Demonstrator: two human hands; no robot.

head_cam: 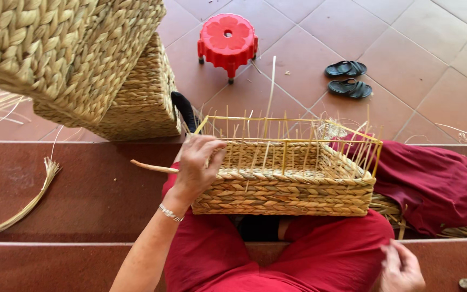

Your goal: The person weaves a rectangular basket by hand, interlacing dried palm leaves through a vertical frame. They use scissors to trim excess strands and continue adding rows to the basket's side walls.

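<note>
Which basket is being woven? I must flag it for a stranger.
Start at the person's red-clad lap. The unfinished basket rests there, its left corner gripped by the left hand. Unlike the finished baskets stacked upper left, bare yellow frame rods rise above its braided walls.

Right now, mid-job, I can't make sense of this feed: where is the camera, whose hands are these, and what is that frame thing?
The single picture comes from a camera worn on the person's head, looking down at their lap. The left hand grips the near-left corner of a half-woven basket resting on their red-clad legs; thin yellow frame rods rise above its braided walls. The right hand rests low by the right knee, apparently pinching a thin strand. Finished baskets are stacked up left. On the tiled floor beyond stand a red stool and black sandals.
</note>
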